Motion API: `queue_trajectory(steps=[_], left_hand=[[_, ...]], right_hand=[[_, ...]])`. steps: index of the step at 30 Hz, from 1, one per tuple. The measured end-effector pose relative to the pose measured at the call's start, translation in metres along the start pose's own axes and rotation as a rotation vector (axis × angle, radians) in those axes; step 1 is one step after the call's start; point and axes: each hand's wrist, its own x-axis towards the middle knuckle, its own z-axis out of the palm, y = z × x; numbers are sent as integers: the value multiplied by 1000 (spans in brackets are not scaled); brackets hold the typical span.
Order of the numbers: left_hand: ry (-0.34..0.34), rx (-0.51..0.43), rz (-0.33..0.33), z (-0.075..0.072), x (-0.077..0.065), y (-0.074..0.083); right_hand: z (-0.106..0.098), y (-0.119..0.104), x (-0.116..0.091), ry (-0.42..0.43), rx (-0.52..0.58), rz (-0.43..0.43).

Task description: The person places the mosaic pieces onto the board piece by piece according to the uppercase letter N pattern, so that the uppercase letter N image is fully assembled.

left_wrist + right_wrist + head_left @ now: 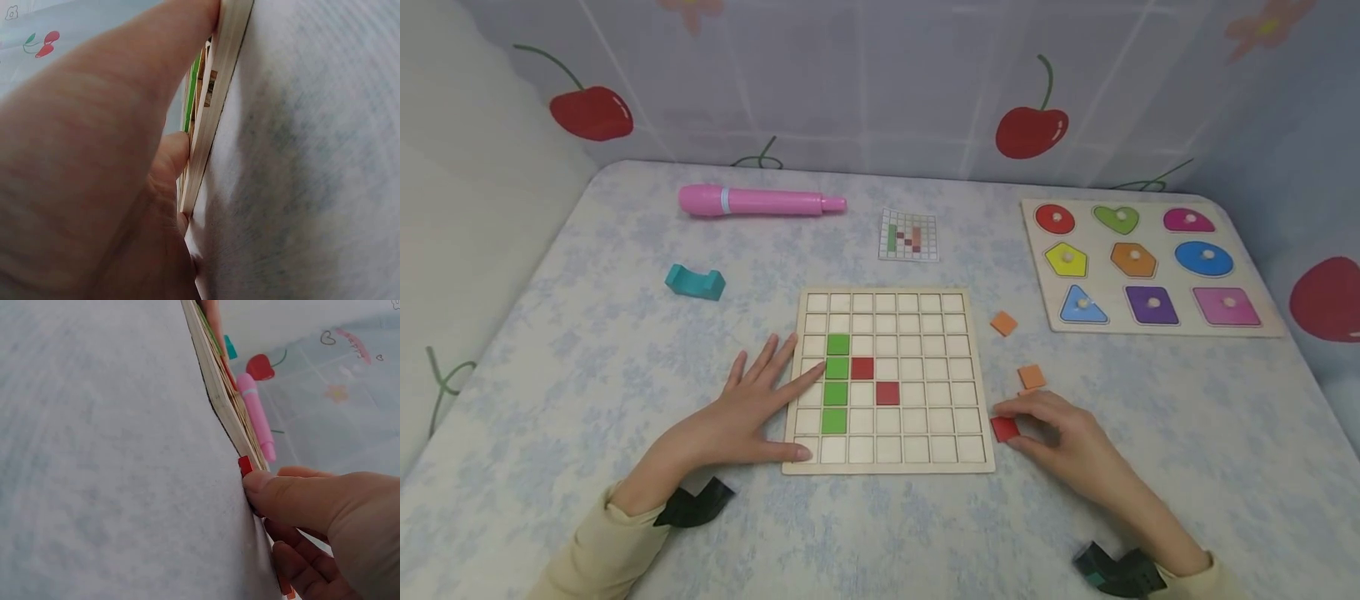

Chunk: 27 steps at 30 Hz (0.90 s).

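Observation:
A wooden grid board (887, 468) lies flat in the middle of the table. One of its columns holds several green square tiles (836, 393), and two red tiles (862, 368) sit diagonally to their right. Spread over the board's left edge, my left hand (748, 412) rests with straight fingers, its index fingertip at a green tile. Just off the board's right edge, my right hand (1067, 437) pinches a red square tile (1004, 429) between thumb and fingers; the right wrist view shows that red tile (245, 465) beside the board's side. Orange tiles (1032, 377) lie close to that hand, one partly covered.
Behind the board lies a small printed card (908, 235) with a coloured grid pattern. A pink stick-like object (767, 202) and a teal curved block (695, 283) are at back left. A knobbed shape puzzle (1165, 327) occupies back right. Another orange tile (1003, 323) lies right of the board.

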Motion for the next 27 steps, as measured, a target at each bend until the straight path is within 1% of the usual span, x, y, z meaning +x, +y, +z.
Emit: queue_trajectory(steps=[2,5,9,15,18,22,25,27], left_hand=[[-1,3,-2,0,0,0],[-5,2,-2,-1,1,0],[-4,0,4,-1,1,0],[15,-8,17,-2,1,0],[14,-6,18,-2,2,0],[5,1,11,-3,2,0],[1,-2,6,-3,1,0],[2,-5,7,-2,1,0]], right_hand=[[0,-1,0,4,-26,-15],[0,-2,1,9,-40,-7],[1,-2,1,9,-30,18],[1,0,0,-1,-15,16],[1,0,0,15,0,25],[1,-4,5,75,22,70],[3,-12,14,101,69,97],[7,-19,21,93,117,96]])
